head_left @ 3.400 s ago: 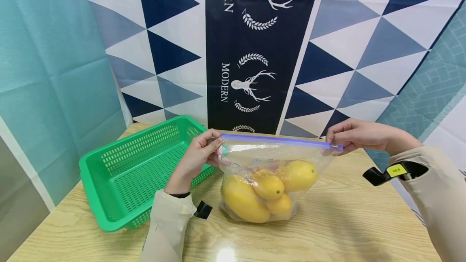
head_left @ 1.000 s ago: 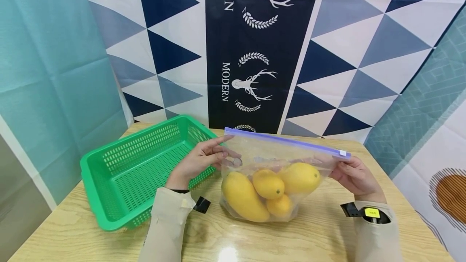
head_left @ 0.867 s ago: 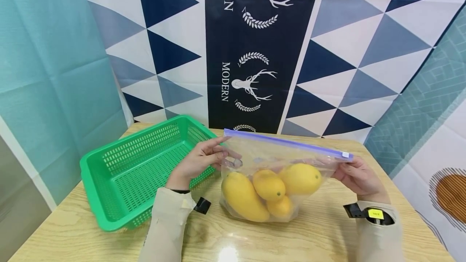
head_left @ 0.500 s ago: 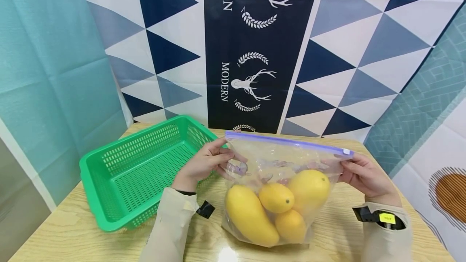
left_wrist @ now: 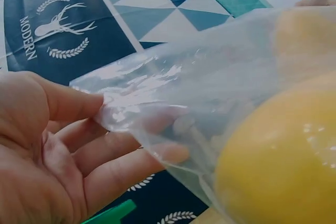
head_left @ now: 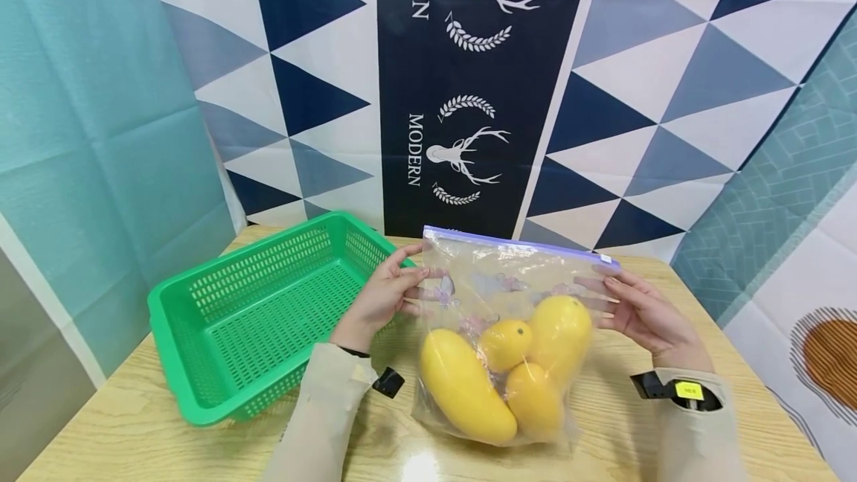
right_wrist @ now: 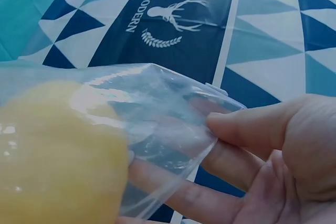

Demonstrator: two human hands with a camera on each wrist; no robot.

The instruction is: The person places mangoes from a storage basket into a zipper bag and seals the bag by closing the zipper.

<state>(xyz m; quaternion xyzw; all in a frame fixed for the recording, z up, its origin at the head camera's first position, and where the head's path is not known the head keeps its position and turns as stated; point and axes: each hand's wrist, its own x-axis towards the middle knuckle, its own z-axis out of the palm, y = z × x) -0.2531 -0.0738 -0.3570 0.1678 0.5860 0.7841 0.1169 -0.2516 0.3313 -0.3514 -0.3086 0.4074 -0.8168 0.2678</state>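
Observation:
A clear zip bag (head_left: 535, 274) with a purple strip along its top holds several yellow fruits, among them a long mango (head_left: 462, 389). The bag's white slider (head_left: 605, 259) sits at the right end of the strip. My left hand (head_left: 384, 292) pinches the bag's left edge between thumb and fingers, some fingers lying behind the plastic. On the opposite edge, below the slider, my right hand (head_left: 646, 318) pinches the film the same way. Both wrist views show the thumb pressing the plastic, with a large yellow fruit (left_wrist: 283, 156) close by in the left one.
A green perforated basket (head_left: 164, 348) stands on the wooden table (head_left: 107, 430), left of the bag and right behind my left forearm. Patterned cloth (head_left: 321, 95) hangs behind the table's far edge.
My right hand went from the slider corner to the bag's right side edge. Lately the hands have drawn closer together, the bag's right end has shifted left, and the fruits inside have resettled.

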